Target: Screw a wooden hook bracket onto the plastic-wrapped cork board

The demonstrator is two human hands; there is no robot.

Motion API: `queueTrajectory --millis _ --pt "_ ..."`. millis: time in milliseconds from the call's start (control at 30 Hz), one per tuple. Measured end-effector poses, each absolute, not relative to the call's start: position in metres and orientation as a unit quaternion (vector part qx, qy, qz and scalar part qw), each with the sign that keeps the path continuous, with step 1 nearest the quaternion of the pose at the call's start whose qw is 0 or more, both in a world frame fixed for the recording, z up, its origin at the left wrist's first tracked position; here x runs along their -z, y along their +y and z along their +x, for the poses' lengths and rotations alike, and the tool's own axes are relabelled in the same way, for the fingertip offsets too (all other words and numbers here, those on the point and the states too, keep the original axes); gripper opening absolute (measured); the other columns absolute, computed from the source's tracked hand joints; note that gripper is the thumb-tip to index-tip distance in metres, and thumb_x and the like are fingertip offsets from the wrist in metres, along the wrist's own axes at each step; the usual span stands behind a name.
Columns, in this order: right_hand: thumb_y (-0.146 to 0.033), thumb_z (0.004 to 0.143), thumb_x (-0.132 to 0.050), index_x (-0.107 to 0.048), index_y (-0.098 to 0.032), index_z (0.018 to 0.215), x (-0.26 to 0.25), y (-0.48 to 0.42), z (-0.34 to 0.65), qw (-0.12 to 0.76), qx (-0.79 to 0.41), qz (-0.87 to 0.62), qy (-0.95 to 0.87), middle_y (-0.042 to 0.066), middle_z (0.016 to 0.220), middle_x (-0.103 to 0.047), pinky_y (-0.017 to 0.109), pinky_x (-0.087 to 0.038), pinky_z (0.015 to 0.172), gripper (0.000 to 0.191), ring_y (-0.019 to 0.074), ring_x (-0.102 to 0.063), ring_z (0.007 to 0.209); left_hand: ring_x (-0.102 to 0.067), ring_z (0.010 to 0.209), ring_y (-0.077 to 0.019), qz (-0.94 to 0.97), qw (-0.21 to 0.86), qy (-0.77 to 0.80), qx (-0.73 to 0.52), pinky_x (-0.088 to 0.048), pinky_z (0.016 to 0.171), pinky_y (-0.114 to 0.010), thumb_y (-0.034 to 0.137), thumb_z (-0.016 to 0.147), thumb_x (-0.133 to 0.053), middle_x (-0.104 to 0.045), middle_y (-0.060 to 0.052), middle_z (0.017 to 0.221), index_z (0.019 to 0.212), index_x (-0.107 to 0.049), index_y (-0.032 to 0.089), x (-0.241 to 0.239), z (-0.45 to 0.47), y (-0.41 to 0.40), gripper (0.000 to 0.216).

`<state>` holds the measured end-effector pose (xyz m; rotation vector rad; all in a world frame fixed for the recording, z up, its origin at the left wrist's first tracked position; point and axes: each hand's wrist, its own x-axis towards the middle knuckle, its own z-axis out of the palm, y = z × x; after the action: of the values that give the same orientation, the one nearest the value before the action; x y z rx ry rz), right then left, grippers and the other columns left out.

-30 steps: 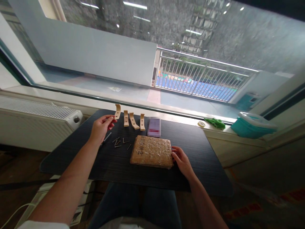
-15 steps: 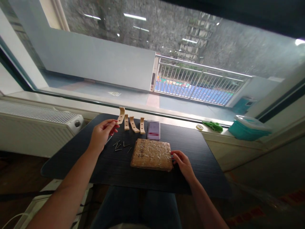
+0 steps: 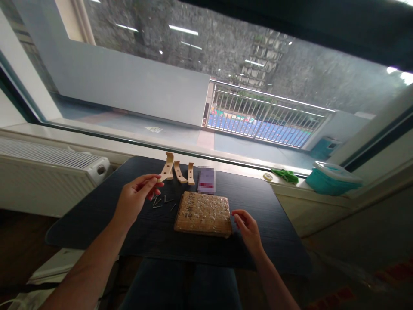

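My left hand [image 3: 137, 196] pinches the lower end of a curved wooden piece with holes [image 3: 167, 167] between thumb and fingers. It is held up over the table's far left part and partly covers another wooden piece behind it. Just right of it lie two more such pieces, a bent one [image 3: 179, 173] and a straighter one [image 3: 191, 174]. Several screws [image 3: 157, 201] are scattered near my left hand. A thick brown cardboard slab [image 3: 204, 214] lies in the middle. Beside its right edge is my right hand [image 3: 248, 228], fingers curled together; whatever they may hold is hidden.
Behind the slab lies a blurred pale purple packet [image 3: 206, 180]. The dark table [image 3: 271, 215] stands against a window sill, which bears a tape roll [image 3: 267, 176], a green cloth [image 3: 285, 175] and a teal box [image 3: 334, 178]. A white radiator [image 3: 51, 176] is at left.
My left hand has brought the wooden piece slightly right and lower, so it now overlaps the neighbouring piece. My right hand has drawn slightly away from the slab's edge. The view has shifted slightly.
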<state>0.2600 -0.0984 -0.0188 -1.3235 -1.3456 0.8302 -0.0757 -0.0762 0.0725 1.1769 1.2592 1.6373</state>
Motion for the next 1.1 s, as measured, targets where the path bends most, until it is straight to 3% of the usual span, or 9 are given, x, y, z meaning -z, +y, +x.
queueTrajectory --millis 233,467,1100 --pt "-0.046 0.074 -0.065 -0.068 -0.019 0.081 0.003 -0.099 0.252 0.503 -0.336 -0.547 -0.579 0.002 0.07 -0.063 0.025 -0.046 0.056 0.028 0.0131 -0.055 0.061 -0.056 0.049 -0.0151 0.466 0.387 0.481 -0.634 -0.037 0.042 -0.025 0.046 0.064 -0.076 -0.072 -0.006 0.068 0.081 -0.074 0.023 -0.071 -0.069 -0.093 0.029" --pt "-0.042 0.071 -0.066 -0.068 -0.017 0.08 -0.015 -0.09 0.247 0.495 -0.329 -0.543 -0.594 0.0 0.067 -0.06 0.022 -0.042 0.052 0.027 0.0097 -0.05 0.056 -0.058 0.05 -0.0136 0.478 0.411 0.475 -0.613 -0.039 0.042 -0.021 0.044 0.07 -0.074 -0.072 -0.007 0.066 0.087 -0.072 0.015 -0.071 -0.06 -0.109 0.034" --pt "-0.039 0.076 -0.063 -0.066 -0.018 0.085 -0.028 -0.075 0.232 0.466 -0.33 -0.51 -0.644 0.002 0.073 -0.062 0.022 -0.044 0.053 0.024 0.0091 -0.052 0.056 -0.059 0.048 -0.0104 0.492 0.446 0.458 -0.591 -0.042 0.038 -0.015 0.037 0.074 -0.074 -0.075 -0.007 0.073 0.086 -0.073 0.016 -0.054 -0.046 -0.14 0.024"
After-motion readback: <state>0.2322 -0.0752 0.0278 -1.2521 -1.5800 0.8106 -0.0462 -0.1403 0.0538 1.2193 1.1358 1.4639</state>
